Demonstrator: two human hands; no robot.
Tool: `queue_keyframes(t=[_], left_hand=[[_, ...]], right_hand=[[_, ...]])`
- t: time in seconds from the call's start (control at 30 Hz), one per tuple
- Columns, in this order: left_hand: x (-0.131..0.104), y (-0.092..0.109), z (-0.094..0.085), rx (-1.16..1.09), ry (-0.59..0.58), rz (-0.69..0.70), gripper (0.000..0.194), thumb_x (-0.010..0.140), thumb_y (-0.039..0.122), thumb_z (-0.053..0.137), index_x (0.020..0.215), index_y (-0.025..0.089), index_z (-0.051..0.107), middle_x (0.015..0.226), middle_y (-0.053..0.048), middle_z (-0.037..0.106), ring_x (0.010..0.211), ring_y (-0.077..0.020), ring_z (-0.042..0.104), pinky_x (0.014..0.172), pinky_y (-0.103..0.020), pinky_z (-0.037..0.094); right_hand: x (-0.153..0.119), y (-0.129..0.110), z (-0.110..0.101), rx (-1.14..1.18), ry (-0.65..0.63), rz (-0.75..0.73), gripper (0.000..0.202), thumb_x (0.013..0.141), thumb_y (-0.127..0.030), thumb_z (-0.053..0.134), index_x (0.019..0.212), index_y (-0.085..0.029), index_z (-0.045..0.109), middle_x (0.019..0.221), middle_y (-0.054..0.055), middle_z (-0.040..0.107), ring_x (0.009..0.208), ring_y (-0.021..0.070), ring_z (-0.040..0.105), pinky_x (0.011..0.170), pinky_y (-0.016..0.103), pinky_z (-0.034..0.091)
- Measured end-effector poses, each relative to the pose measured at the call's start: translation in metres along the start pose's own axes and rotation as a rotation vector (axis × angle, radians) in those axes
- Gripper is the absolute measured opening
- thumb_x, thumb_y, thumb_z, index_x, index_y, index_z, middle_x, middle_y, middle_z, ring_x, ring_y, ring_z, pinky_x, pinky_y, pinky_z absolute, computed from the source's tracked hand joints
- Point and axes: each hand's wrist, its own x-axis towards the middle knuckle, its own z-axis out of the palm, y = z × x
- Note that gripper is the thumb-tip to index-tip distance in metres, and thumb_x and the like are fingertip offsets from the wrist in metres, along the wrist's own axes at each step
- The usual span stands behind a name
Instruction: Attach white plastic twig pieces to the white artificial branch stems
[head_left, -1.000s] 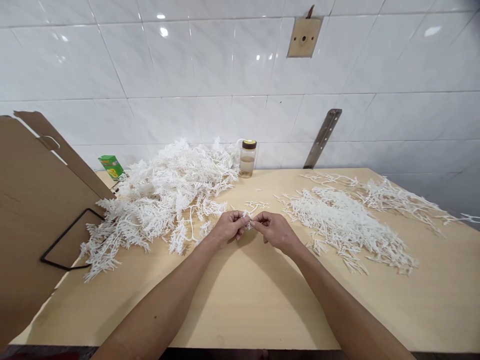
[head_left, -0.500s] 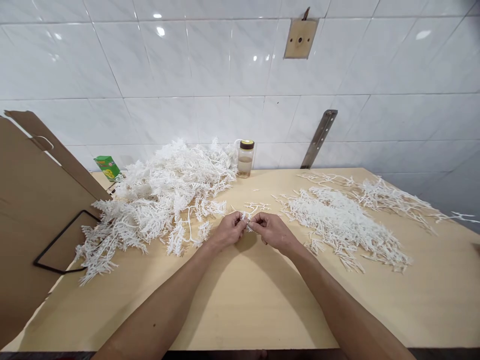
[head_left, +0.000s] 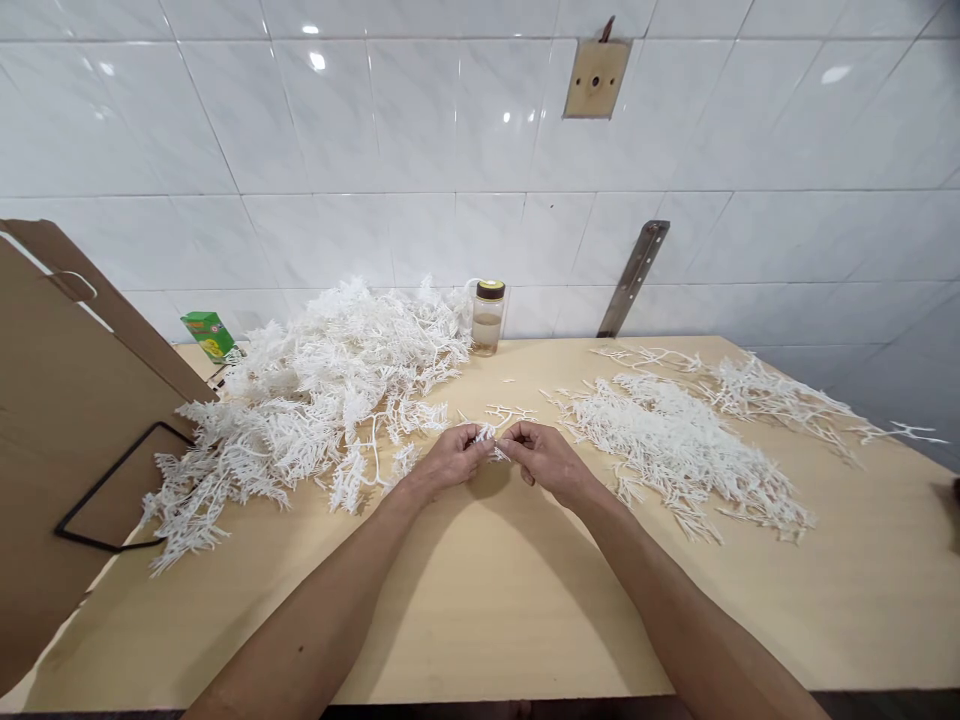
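Both hands meet over the middle of the table, pinching a small white plastic sprig (head_left: 486, 434) between them. My left hand (head_left: 454, 458) grips it with thumb and forefinger from the left. From the right, my right hand (head_left: 544, 460) pinches its other side with closed fingertips. Just beyond the hands lies a bare white branched stem (head_left: 511, 412). A tall heap of white plastic branches (head_left: 322, 370) spreads to the left. On the right is a flatter pile of small white sprigs (head_left: 682, 450), with bare white stems (head_left: 780, 395) behind it.
A jar with a dark lid (head_left: 487, 320) stands near the tiled wall, and a green box (head_left: 210, 337) is at the back left. A cardboard box (head_left: 82, 430) with a black wire frame (head_left: 105, 487) edges the left side. A metal bracket (head_left: 636, 278) leans at the wall.
My hands have drawn very slightly apart at the fingertips, and more of the white sprig shows between them. The whole view has shifted a little.
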Motion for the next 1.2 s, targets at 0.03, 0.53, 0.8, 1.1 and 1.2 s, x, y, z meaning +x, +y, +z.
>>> queue_keyframes(t=[0.03,0.53,0.8,1.1,1.2], left_hand=[[0.000,0.001,0.000,-0.031,-0.020,-0.011,0.043,0.076,0.056,0.068,0.083,0.016,0.055,0.059,0.008,0.032,0.046,-0.0041,0.026,0.043,-0.020,0.021],[0.001,-0.003,0.001,0.094,0.025,0.023,0.039,0.078,0.054,0.064,0.079,0.017,0.053,0.061,0.007,0.033,0.049,-0.0057,0.028,0.047,-0.022,0.023],[0.004,-0.011,0.011,0.499,0.272,0.156,0.023,0.080,0.032,0.053,0.064,0.019,0.042,0.061,0.004,0.039,0.060,-0.0116,0.035,0.056,-0.025,0.026],[0.011,-0.020,0.005,0.336,0.335,0.141,0.025,0.078,0.034,0.057,0.064,0.019,0.043,0.059,0.005,0.040,0.058,-0.0103,0.035,0.054,-0.024,0.026],[0.010,-0.018,0.001,0.118,0.283,0.060,0.032,0.079,0.046,0.059,0.069,0.020,0.044,0.054,0.008,0.034,0.047,-0.0071,0.029,0.048,-0.022,0.024]], right_hand=[[0.000,0.000,-0.001,0.033,-0.005,0.002,0.033,0.076,-0.049,0.067,0.076,-0.018,0.058,0.069,-0.003,0.052,0.047,0.0067,0.041,0.041,0.021,0.035],[0.001,0.002,-0.002,0.054,-0.034,-0.008,0.036,0.075,-0.052,0.069,0.076,-0.017,0.059,0.069,-0.002,0.053,0.048,0.0070,0.042,0.041,0.021,0.035],[-0.001,-0.001,-0.004,-0.339,0.050,-0.100,0.022,0.080,-0.038,0.059,0.072,-0.018,0.061,0.067,0.000,0.059,0.060,0.0125,0.050,0.053,0.024,0.039],[-0.011,-0.024,-0.005,-0.252,0.029,-0.172,0.023,0.082,-0.042,0.059,0.079,-0.020,0.062,0.070,0.002,0.063,0.059,0.0145,0.055,0.054,0.027,0.042],[-0.002,-0.011,-0.029,-0.420,0.357,-0.114,0.017,0.078,-0.036,0.061,0.077,-0.020,0.062,0.070,0.004,0.065,0.065,0.0191,0.060,0.062,0.031,0.046]])
